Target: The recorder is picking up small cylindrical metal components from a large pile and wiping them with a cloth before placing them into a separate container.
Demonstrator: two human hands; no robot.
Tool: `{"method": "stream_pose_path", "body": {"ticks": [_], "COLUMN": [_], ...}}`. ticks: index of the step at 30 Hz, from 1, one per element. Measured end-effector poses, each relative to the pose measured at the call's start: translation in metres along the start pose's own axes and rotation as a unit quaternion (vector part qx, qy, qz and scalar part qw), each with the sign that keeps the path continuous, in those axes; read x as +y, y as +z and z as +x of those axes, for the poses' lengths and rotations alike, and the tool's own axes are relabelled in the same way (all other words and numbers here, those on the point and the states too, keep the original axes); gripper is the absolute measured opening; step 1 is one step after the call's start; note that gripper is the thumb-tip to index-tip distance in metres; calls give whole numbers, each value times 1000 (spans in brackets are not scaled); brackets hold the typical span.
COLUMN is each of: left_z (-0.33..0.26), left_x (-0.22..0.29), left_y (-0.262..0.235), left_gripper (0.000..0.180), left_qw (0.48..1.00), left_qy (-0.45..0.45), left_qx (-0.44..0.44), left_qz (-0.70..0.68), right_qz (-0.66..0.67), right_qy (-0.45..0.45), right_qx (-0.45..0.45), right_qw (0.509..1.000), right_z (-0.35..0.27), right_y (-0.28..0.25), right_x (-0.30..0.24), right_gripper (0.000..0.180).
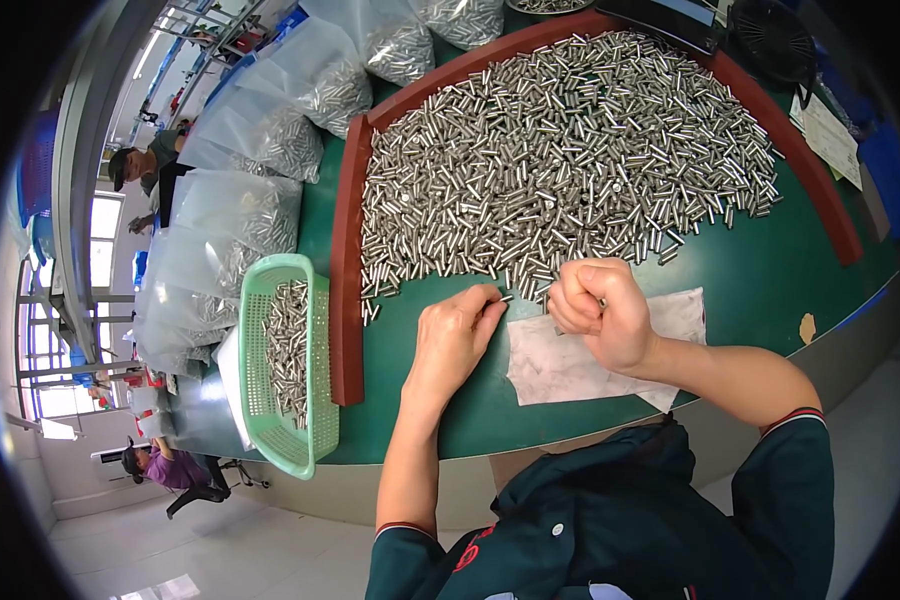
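Note:
A large heap of small silver metal pins (560,150) covers the green table (770,290), fenced by a dark red raised border (348,270). My left hand (453,340) lies palm down at the near edge of the heap and pinches one pin (505,298) at its fingertips. My right hand (598,310) is a closed fist over a white cloth (560,365); the ends of a few pins stick out of it. The two hands are a short gap apart.
A green plastic basket (320,400) with several pins in it sits at the table's left edge. Clear plastic bags (240,230) of pins lie piled behind it. A black fan (775,40) and papers (830,135) are at the far right. Other people work at the left.

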State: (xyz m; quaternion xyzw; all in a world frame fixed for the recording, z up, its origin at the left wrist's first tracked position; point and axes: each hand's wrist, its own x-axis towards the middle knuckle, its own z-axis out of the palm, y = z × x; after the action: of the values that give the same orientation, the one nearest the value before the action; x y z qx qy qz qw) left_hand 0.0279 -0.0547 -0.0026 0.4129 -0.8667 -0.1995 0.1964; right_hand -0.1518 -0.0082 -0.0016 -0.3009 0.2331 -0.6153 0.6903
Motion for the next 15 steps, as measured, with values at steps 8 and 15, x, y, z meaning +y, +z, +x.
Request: {"method": "stream_pose_path", "body": {"ticks": [8,15], "left_z": [-23,-21], "left_x": [4,7], "left_y": [0,9], "left_gripper": [10,13], "left_qw": [532,621], "left_qy": [-233,-261], "left_qx": [-38,-15], "left_qz": [-813,-739], "right_qz": [9,6], "right_qy": [1,1], "right_qx": [3,-2], "right_qw": [1000,1000], "right_z": [-1,0], "right_y": [1,1], "right_x": [-1,-1], "right_gripper": [33,33]}}
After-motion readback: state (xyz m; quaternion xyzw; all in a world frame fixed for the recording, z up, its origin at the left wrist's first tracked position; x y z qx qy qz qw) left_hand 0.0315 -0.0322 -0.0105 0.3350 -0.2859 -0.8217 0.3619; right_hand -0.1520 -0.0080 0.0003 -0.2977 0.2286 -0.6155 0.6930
